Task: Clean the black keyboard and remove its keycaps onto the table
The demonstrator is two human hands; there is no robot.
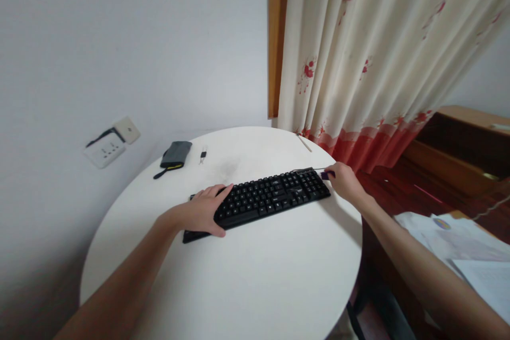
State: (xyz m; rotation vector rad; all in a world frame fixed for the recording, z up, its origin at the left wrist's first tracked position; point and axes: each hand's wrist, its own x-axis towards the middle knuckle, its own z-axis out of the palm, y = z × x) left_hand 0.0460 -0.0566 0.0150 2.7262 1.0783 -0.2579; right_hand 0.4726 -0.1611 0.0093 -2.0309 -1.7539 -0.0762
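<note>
A black keyboard (274, 194) lies at a slant across the round white table (255, 281). My left hand (204, 209) spans its left end, with the thumb at the front edge and the fingers reaching over to the back edge, covering the keys beneath. At the keyboard's right end, my right hand (346, 180) is closed in a pinch on a small dark purple object (327, 175). That object sits close beside the number keys; its kind is too small to make out. A thin dark cable (306, 169) runs along the keyboard's back right edge.
Towards the back left are a grey pouch (176, 154) with a black strap and a small black-and-silver item (203, 154). A thin pale stick (304, 142) lies near the back right rim. Beyond stand a curtain (350, 64) and, lower right, papers (450, 239).
</note>
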